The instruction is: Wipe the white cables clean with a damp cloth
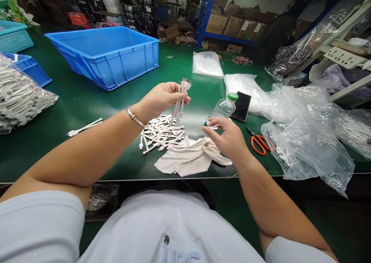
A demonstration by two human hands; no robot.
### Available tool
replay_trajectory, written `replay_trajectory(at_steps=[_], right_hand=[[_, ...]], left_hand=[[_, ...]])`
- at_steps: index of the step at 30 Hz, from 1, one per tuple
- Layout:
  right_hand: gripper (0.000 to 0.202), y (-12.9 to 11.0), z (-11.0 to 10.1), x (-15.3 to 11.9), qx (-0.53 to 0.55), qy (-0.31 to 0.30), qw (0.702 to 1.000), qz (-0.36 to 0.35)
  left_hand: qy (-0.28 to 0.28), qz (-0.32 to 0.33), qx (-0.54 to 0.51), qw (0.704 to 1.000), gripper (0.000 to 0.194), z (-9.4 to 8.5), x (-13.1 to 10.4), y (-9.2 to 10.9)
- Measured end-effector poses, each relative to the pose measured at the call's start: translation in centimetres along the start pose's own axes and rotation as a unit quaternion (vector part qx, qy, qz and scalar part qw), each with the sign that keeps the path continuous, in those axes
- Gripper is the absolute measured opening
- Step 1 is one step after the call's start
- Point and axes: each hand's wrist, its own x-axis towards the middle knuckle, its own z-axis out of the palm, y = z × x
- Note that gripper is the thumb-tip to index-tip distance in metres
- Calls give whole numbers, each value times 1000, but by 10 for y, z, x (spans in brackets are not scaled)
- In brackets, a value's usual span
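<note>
Between the fingertips of my left hand (166, 100) is a small bunch of short white USB cables (180, 104), held upright with connectors at both ends. Below it lies a loose pile of the same white cables (162, 134) on the green table. My right hand (227, 137) is above a crumpled cream cloth (191, 154), its thumb and fingers apart and nothing between them. Just behind that hand stands a clear plastic bottle (223, 107) with a green cap; whether the fingertips touch it I cannot tell.
A blue bin (116, 62) stands back left, near a bag of white cables (23, 96). To the right are a phone (241, 106), orange-handled scissors (259, 144) and clear plastic bags (310, 147). Stacked plastic sleeves (207, 64) lie farther back.
</note>
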Motion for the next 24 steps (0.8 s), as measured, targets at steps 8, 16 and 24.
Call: replay_trajectory(at_steps=[8,16,24], right_hand=[[50,-38,83,41,399,-290,857,151],[54,-30,113,32,388,-382,817,190],[50,-21,95,28,255,-287,901,200]], left_hand=[[-5,-50,0,999,18,-2,-34,-13],[-100,-110,-107,983,56,-31,-51,-74],[20,-121,-201,972,30,-32,-57,-77]])
